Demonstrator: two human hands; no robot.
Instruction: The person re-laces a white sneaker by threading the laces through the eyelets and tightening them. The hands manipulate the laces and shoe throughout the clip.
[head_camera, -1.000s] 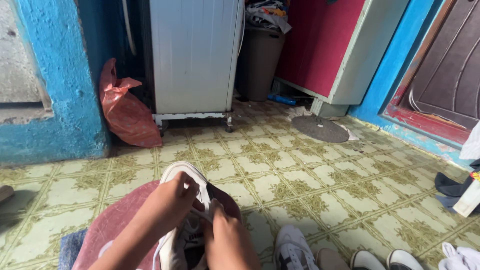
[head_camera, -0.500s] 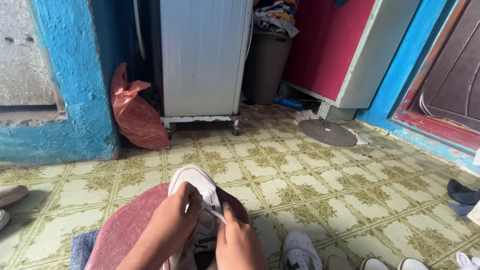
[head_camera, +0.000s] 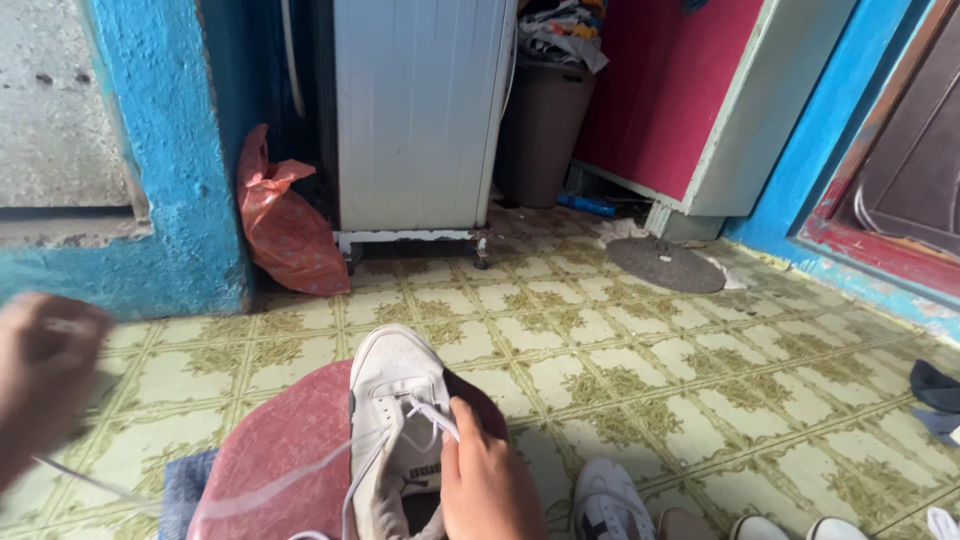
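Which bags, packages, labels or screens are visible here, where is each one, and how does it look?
Plastic bag: on the floor, against the blue wall, left of the white appliance; orange-red, crumpled, knotted top.
Logo mark: on the tongue of the white shoe, beside the right hand; small, dark.
Bin: behind the appliance; brown, filled with clothes.
No screens or signs visible.

Left hand (head_camera: 40, 365) raised, blurred, fist closed, right hand (head_camera: 490, 480) low, gripping
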